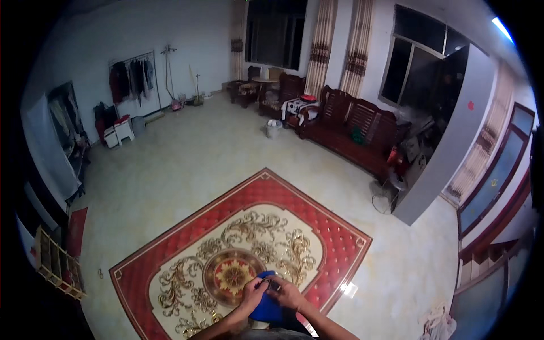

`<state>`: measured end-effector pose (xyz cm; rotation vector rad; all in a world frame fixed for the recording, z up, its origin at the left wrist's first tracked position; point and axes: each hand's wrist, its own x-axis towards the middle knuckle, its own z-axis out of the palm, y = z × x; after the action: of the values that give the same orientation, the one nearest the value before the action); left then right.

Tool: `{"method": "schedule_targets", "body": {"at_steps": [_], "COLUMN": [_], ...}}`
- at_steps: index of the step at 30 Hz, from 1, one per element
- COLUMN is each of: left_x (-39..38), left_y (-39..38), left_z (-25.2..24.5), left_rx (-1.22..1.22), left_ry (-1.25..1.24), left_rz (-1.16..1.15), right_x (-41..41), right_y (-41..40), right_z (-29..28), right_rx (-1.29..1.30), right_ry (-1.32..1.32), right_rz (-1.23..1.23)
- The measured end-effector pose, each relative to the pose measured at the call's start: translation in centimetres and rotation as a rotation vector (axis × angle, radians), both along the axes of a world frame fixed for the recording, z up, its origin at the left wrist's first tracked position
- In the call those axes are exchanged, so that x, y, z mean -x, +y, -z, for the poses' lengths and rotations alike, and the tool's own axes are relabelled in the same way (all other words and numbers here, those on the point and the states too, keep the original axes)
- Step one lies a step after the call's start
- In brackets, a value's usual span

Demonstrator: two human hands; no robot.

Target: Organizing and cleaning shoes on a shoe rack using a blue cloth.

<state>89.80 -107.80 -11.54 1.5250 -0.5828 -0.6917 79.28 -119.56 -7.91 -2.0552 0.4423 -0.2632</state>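
Note:
Both of my hands meet low in the picture, close in front of my body. My left hand pinches the edge of a small dark object, too small to name. My right hand grips the same object from the other side, its fingers bent over the top. Directly beneath and behind the hands is a bright blue item, perhaps cloth or a bag; the hands cover part of it. Whether the dark object is joined to the blue item cannot be made out.
A red-bordered, patterned floor panel lies below me on pale tiles. A dark wooden sofa and a small bin stand ahead. At left are a wooden rack and a clothes rail; a grey partition rises at right.

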Motion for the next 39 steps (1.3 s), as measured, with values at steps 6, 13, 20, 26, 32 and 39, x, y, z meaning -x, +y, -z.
{"method": "schedule_targets", "body": {"at_steps": [6, 13, 20, 26, 32, 39], "left_x": [-7.8, -18.2, -30.3, -39.9, -47.4, -59.0], "left_y": [-8.7, -14.8, -24.5, -37.6, -49.8, -62.3], "left_z": [-0.8, 2.0, 4.1, 2.7, 0.0, 3.8], "left_rx": [-0.179, -0.203, -0.229, -0.202, -0.127, -0.31], "left_ry": [-0.156, -0.397, -0.605, -0.366, -0.499, -0.3], "left_rz": [-0.166, -0.331, -0.464, -0.32, -0.141, -0.147], "right_x": [-9.3, -20.7, -33.3, -42.1, -48.3, -60.7], "right_y": [-10.3, -17.1, -28.3, -41.3, -51.0, -64.7], "right_z": [0.3, 3.7, 1.5, 1.9, 5.3, 2.0], "right_rx": [-0.058, 0.145, 0.037, -0.019, -0.303, -0.179], "right_ry": [0.045, 0.019, -0.097, 0.12, 0.046, 0.079], "right_rz": [-0.175, -0.3, -0.474, -0.313, -0.042, -0.068]}}
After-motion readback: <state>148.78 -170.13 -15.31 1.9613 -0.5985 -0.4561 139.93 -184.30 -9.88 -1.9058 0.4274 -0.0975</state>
